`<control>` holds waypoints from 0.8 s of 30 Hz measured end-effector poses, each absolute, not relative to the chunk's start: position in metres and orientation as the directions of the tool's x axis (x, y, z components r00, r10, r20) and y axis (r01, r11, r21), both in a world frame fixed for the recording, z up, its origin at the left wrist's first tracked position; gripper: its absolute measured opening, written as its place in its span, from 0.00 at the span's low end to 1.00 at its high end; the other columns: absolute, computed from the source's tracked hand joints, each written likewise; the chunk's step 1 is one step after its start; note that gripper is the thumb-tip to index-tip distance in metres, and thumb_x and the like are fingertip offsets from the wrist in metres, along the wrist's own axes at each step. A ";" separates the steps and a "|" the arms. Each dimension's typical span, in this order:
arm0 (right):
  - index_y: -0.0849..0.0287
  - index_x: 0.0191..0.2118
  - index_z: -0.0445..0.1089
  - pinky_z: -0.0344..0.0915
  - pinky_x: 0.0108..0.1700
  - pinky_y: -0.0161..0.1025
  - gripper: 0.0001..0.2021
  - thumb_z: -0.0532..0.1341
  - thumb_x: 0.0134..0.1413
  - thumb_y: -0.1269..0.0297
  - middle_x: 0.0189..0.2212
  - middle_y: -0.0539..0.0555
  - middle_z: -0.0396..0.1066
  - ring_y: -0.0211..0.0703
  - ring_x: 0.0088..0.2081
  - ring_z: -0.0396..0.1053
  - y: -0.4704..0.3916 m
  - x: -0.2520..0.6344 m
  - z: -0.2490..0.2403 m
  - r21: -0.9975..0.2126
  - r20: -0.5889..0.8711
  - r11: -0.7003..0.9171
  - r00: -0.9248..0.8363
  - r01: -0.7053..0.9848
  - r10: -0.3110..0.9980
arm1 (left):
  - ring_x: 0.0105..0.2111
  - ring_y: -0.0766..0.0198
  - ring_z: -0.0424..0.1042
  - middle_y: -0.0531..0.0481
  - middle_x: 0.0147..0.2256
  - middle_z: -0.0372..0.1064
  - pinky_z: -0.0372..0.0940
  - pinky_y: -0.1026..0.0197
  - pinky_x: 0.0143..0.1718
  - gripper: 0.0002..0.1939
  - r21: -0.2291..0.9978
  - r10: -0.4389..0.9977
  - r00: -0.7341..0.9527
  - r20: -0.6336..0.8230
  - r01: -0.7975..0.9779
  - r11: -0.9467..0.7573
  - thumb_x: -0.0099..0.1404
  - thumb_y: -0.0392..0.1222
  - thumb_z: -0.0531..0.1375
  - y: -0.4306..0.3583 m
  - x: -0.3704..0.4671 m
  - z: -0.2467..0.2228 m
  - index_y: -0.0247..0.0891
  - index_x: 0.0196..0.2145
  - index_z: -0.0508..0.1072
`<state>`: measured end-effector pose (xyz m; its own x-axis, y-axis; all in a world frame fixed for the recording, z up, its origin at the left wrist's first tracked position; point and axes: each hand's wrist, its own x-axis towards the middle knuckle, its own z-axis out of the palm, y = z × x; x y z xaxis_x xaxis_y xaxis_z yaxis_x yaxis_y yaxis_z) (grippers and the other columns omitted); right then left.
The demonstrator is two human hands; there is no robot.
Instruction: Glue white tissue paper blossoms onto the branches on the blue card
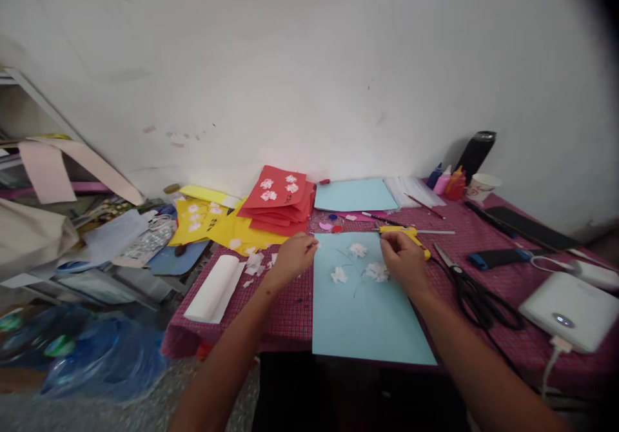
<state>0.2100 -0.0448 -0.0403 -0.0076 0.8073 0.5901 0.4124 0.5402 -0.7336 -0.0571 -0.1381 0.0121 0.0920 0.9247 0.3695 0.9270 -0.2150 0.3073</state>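
A light blue sheet of paper (372, 322) lies in front of me, with crumpled white paper flowers (358, 250) on thin drawn stems. At its left edge, my left hand (296, 258) is closed in a pinch on what looks like a small piece of white paper (316, 245). My right hand (405, 261) hovers at the sheet's right side by another white flower (376, 272), fingers curled together; what they hold, if anything, is hidden. Just behind that hand lies a yellow glue gun (411, 231) with a glue stick in its back.
Red cards (275, 193) and yellow cards (196, 219) with white flowers lie behind left, near a white paper roll (215, 288) and torn scraps (254, 264). Black scissors (476, 290), a white power box (570, 309), paint bottles (454, 182) and a black flask (476, 155) stand right.
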 end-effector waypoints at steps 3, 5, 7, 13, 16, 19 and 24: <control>0.54 0.32 0.70 0.66 0.34 0.41 0.05 0.58 0.54 0.62 0.28 0.51 0.70 0.44 0.29 0.68 -0.046 0.211 -0.039 -0.734 0.580 0.529 -0.012 0.427 0.815 | 0.42 0.58 0.71 0.44 0.43 0.75 0.65 0.58 0.45 0.18 0.339 0.907 0.059 0.416 0.916 -0.215 0.63 0.32 0.53 -0.122 -0.067 0.009 0.36 0.49 0.74; 0.54 0.33 0.69 0.66 0.35 0.41 0.05 0.58 0.54 0.62 0.28 0.51 0.71 0.44 0.30 0.68 -0.047 0.211 -0.036 -0.733 0.578 0.529 -0.019 0.427 0.816 | 0.41 0.59 0.71 0.43 0.43 0.74 0.65 0.57 0.46 0.19 0.388 0.878 -0.039 0.478 0.906 -0.171 0.62 0.32 0.54 -0.123 -0.086 0.006 0.35 0.50 0.73; 0.54 0.34 0.69 0.66 0.36 0.42 0.05 0.58 0.54 0.62 0.29 0.51 0.71 0.45 0.31 0.69 -0.048 0.210 -0.034 -0.729 0.583 0.536 -0.024 0.425 0.812 | 0.36 0.61 0.72 0.45 0.39 0.75 0.66 0.58 0.42 0.17 0.462 0.851 -0.172 0.496 0.882 -0.091 0.62 0.34 0.55 -0.132 -0.106 0.003 0.36 0.48 0.74; 0.53 0.34 0.71 0.67 0.37 0.43 0.05 0.58 0.53 0.62 0.29 0.51 0.72 0.45 0.30 0.69 -0.049 0.211 -0.032 -0.701 0.609 0.545 -0.011 0.460 0.793 | 0.35 0.62 0.71 0.49 0.34 0.73 0.67 0.59 0.40 0.08 0.538 0.693 -0.309 0.651 0.833 -0.134 0.63 0.40 0.55 -0.171 -0.133 -0.010 0.39 0.36 0.74; 0.53 0.34 0.70 0.67 0.38 0.43 0.05 0.59 0.54 0.60 0.31 0.53 0.73 0.46 0.32 0.69 -0.051 0.211 -0.031 -0.743 0.591 0.532 0.026 0.405 0.806 | 0.35 0.62 0.71 0.49 0.33 0.72 0.67 0.59 0.40 0.08 0.502 0.756 -0.175 0.631 0.835 -0.225 0.61 0.36 0.54 -0.178 -0.130 -0.011 0.39 0.31 0.73; 0.54 0.35 0.69 0.67 0.33 0.41 0.06 0.60 0.53 0.58 0.31 0.53 0.72 0.45 0.31 0.69 -0.053 0.207 -0.024 -0.841 0.519 0.488 0.100 0.233 0.849 | 0.37 0.62 0.71 0.49 0.34 0.73 0.67 0.58 0.42 0.08 0.438 0.838 0.010 0.545 0.849 -0.295 0.59 0.34 0.54 -0.176 -0.126 -0.010 0.39 0.32 0.74; 0.54 0.32 0.64 0.52 0.18 0.34 0.06 0.60 0.49 0.60 0.17 0.43 0.59 0.35 0.16 0.55 -0.052 0.205 0.005 -0.904 0.377 0.407 0.206 -0.130 0.903 | 0.42 0.58 0.71 0.45 0.38 0.74 0.66 0.53 0.47 0.09 0.316 0.851 0.185 0.491 0.873 -0.372 0.61 0.36 0.55 -0.172 -0.129 -0.017 0.39 0.37 0.75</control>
